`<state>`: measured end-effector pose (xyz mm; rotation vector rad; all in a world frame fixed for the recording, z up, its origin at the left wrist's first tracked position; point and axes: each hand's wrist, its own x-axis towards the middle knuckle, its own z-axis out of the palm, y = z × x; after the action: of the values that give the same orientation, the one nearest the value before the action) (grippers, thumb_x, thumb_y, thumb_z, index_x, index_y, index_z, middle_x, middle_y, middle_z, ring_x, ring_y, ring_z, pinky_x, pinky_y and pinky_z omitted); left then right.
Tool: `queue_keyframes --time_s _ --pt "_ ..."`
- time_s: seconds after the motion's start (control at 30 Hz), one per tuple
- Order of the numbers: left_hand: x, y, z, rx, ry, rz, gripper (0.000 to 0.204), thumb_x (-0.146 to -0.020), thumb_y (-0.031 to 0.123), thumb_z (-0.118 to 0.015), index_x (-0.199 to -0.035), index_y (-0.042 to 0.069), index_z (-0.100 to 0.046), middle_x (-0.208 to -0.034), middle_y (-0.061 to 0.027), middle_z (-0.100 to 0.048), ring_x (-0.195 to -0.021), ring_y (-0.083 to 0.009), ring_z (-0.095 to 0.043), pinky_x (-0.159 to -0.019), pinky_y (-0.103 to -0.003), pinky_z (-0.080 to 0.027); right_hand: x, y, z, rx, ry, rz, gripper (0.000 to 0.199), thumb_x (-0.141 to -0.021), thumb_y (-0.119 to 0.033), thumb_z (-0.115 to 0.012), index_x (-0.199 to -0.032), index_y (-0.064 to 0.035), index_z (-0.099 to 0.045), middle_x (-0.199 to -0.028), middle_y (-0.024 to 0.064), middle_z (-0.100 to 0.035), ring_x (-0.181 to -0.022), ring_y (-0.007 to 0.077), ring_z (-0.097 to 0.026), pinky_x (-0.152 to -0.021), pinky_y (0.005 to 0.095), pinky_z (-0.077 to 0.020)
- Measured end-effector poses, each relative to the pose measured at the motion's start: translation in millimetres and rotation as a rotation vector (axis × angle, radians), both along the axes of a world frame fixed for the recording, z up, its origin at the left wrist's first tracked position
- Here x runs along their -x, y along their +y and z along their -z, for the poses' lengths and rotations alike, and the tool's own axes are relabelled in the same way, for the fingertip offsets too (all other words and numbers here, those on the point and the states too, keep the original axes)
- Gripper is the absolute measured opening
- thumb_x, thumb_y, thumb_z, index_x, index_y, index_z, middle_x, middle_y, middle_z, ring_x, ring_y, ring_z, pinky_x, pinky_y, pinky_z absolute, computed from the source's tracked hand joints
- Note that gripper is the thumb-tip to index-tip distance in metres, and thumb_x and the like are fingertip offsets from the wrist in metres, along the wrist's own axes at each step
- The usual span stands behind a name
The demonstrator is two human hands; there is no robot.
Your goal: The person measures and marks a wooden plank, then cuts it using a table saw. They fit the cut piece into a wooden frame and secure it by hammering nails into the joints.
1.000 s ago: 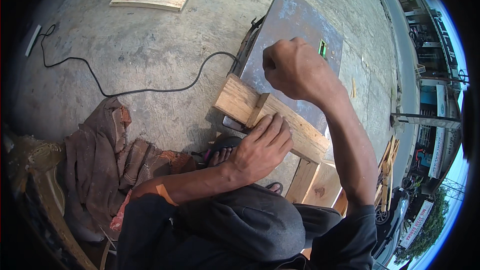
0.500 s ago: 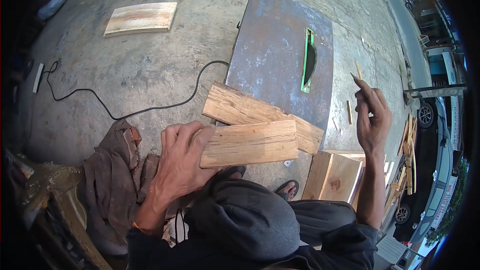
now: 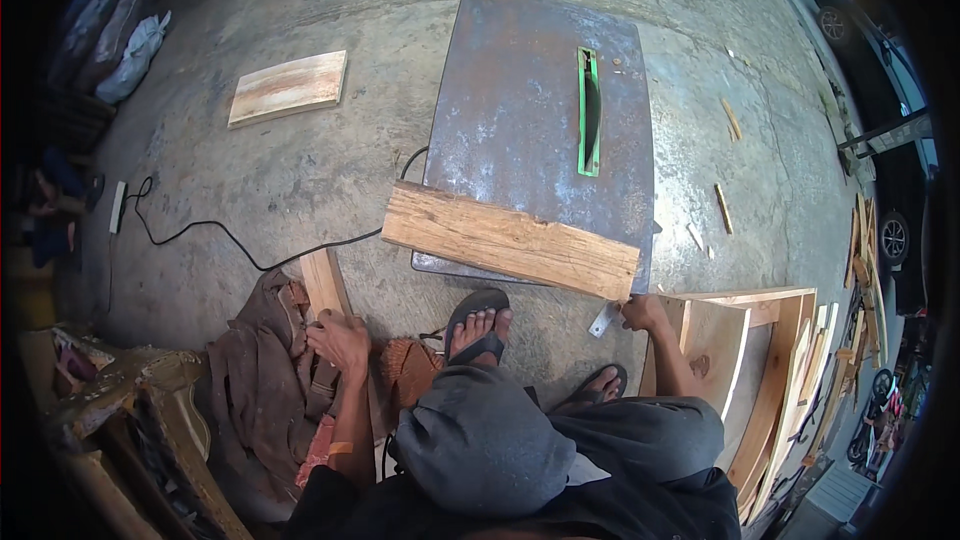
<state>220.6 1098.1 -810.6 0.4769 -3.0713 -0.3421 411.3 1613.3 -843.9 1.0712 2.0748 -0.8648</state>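
My left hand is down at the left, its fingers curled over a narrow wooden board beside a crumpled brown cloth. My right hand is closed below the right end of a thick wooden plank; what its fingers hold is hidden. That plank lies slantwise across the near edge of a worn metal table saw, with part of it overhanging. A dark blade shows in the saw's green-edged slot. Close to my right hand is a small pale metal plate.
Another short board lies on the concrete at the far left. A black cord runs from the saw to a white power strip. A wooden frame stands at my right, near wood strips. Offcuts are scattered beyond the saw.
My left hand has moved down and left, and the wooden block is no longer above the plank. My right hand has dropped from its raised position; the pencil it held is out of sight.
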Motion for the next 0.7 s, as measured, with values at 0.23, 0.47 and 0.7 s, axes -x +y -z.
queue_keyframes --time_s 0.23,0.47,0.7 --pt "3 124 -132 -0.74 -0.128 0.435 0.03 -0.096 0.023 -0.066 -0.113 -0.001 -0.061 -0.077 -0.0133 -0.065 -0.069 -0.0276 -0.064 -0.066 -0.039 -0.049 69 -34 -184 -0.253 1.022 0.14 0.027 -0.102 -0.025 -0.059 -0.116 -0.0051 -0.072 -0.091 0.015 -0.071 -0.08 0.0205 -0.068 -0.069 0.0327 -0.0523" --pt "34 183 -181 -0.376 0.022 0.595 0.063 -0.096 0.038 -0.067 -0.137 -0.006 -0.047 -0.105 -0.0241 -0.063 -0.094 -0.0396 -0.065 -0.082 -0.047 -0.05 75 -119 -210 0.234 0.757 -0.458 0.042 -0.096 -0.032 -0.07 -0.126 -0.0029 -0.066 -0.098 0.0169 -0.061 -0.085 0.0289 -0.066 -0.074 0.043 -0.054" --pt "58 195 -178 -0.046 0.004 0.885 0.092 -0.077 0.033 -0.085 -0.149 -0.004 -0.041 -0.135 -0.0276 -0.052 -0.121 -0.0408 -0.049 -0.104 -0.05 -0.038 72 -143 -189 0.467 0.895 -0.999 0.037 -0.096 -0.028 -0.067 -0.129 -0.0112 -0.064 -0.108 0.0178 -0.066 -0.094 0.0373 -0.068 -0.081 0.0485 -0.0551"
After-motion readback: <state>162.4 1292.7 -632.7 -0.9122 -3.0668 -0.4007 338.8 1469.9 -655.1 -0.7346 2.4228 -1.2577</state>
